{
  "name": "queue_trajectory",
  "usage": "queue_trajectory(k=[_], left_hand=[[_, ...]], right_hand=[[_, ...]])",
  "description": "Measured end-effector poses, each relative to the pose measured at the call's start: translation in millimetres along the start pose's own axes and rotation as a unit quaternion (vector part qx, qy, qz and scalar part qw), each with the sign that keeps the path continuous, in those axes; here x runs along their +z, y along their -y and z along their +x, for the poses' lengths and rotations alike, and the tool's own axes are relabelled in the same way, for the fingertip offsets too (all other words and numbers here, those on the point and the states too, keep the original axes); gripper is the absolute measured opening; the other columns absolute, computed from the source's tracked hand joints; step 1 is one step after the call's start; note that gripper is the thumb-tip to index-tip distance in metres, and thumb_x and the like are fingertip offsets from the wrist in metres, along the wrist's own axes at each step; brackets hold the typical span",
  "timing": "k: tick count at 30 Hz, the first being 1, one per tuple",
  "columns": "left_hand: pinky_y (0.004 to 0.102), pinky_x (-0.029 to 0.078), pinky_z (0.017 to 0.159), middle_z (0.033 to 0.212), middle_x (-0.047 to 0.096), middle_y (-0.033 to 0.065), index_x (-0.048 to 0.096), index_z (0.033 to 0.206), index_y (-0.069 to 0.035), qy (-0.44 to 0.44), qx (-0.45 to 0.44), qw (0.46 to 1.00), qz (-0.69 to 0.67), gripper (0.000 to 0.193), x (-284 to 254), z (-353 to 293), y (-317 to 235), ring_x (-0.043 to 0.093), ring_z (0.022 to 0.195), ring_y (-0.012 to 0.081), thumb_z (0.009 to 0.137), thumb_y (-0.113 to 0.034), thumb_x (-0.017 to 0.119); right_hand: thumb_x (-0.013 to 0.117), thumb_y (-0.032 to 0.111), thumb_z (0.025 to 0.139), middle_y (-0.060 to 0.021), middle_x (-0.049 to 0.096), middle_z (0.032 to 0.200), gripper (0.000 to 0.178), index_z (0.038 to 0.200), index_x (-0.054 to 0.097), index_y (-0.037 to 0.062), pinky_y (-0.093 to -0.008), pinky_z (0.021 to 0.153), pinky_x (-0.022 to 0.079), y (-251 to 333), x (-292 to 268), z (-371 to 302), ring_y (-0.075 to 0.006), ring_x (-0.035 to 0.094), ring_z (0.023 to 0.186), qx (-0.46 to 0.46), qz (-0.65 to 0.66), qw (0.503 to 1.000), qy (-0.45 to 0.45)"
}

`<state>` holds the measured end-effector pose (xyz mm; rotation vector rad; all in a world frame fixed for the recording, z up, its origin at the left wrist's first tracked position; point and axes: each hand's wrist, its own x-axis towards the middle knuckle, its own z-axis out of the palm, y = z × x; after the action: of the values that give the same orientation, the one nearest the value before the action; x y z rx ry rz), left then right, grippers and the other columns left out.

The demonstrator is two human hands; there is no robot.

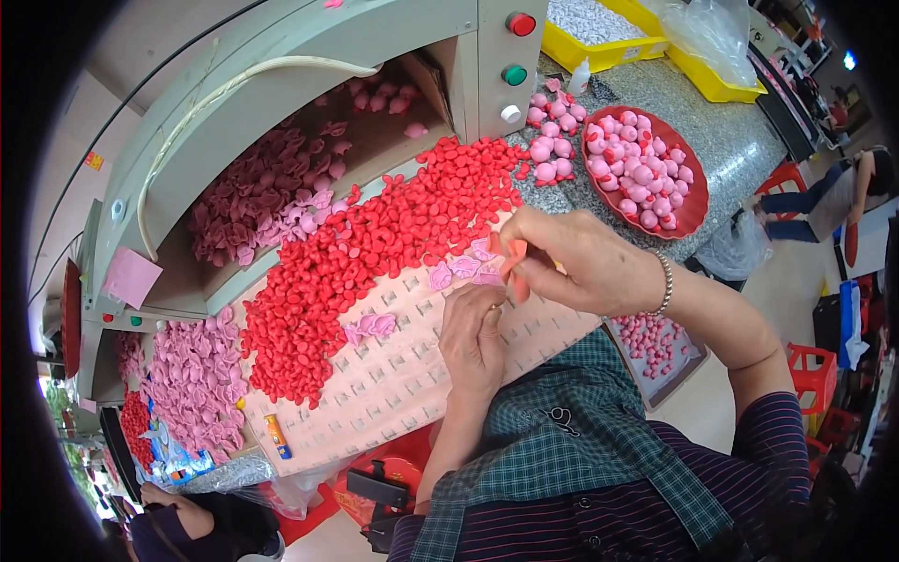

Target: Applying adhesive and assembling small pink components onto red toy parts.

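My right hand (pixel 590 262) comes in from the right with its thumb and fingers pinched on a soft orange-red piece (pixel 513 251). My left hand (pixel 471 335) is just below it, fingers curled together over the pale slotted board (pixel 412 370); what they hold, if anything, is hidden. Several pink moulded pieces (pixel 465 267) lie on the board by my fingertips. Farther left on it rests another small pink cluster (pixel 371 326). A broad heap of small red pieces (pixel 318 272) covers the far side of the board.
Beyond the board, a grey machine (pixel 281 84) has pink pieces in its opening. A red bowl (pixel 693 215) of pink balls stands right, near yellow trays (pixel 609 56). Pink pieces (pixel 192 379) pile at left beside a glue stick (pixel 277 436). Another person (pixel 187 525) is at lower left.
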<state>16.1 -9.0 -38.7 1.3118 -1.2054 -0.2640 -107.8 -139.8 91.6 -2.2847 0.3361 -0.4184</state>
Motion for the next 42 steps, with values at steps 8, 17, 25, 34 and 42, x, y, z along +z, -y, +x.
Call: queue_trajectory(k=[8,17,25,34,42], left_hand=[[0.0426,0.049,0.086,0.098,0.066,0.0171,0.065,0.100,0.001,0.009,-0.003,1.000,0.010,0.016,0,-4,4,0.062,0.096,0.0371,0.095,-0.013,0.060],[0.0428,0.048,0.087,0.099,0.065,0.0177,0.066,0.103,0.000,0.017,-0.023,1.000,0.013,0.017,-4,-5,5,0.061,0.098,0.0366,0.095,-0.012,0.058],[0.0428,0.048,0.088,0.098,0.065,0.0177,0.066,0.100,0.002,0.011,-0.016,1.000,0.019,0.015,-2,-6,7,0.061,0.097,0.0369,0.092,-0.009,0.059],[0.0410,0.047,0.086,0.095,0.068,0.0139,0.066,0.096,-0.001,0.005,0.023,1.000,0.017,0.011,-2,0,4,0.062,0.093,0.0334,0.093,-0.011,0.061],[0.0400,0.048,0.087,0.098,0.068,0.0146,0.064,0.100,0.000,0.003,-0.013,1.000,0.002,0.011,0,-2,0,0.062,0.095,0.0331,0.091,-0.005,0.061]], right_hand=[[0.062,0.004,0.085,-0.0062,0.062,0.071,0.014,0.093,0.051,0.0060,-0.0348,0.056,0.049,-18,31,-8,-0.0250,0.066,0.063,-0.059,0.015,0.998,0.026],[0.064,0.006,0.076,-0.0090,0.059,0.073,0.019,0.089,0.051,0.0066,-0.0408,0.054,0.047,-19,38,-2,-0.0322,0.061,0.061,-0.113,-0.074,0.991,-0.010],[0.065,0.006,0.078,-0.0087,0.061,0.072,0.018,0.090,0.051,0.0049,-0.0386,0.054,0.048,-19,39,-2,-0.0311,0.062,0.060,-0.090,-0.075,0.993,0.014],[0.059,-0.002,0.084,-0.0060,0.068,0.069,0.011,0.093,0.052,0.0013,-0.0283,0.053,0.048,-14,0,3,-0.0210,0.067,0.059,-0.020,-0.026,0.993,-0.111],[0.061,0.004,0.077,-0.0082,0.055,0.092,0.021,0.098,0.058,0.0013,-0.0362,0.073,0.048,-88,20,-34,-0.0249,0.060,0.078,-0.032,-0.455,0.888,-0.055]])
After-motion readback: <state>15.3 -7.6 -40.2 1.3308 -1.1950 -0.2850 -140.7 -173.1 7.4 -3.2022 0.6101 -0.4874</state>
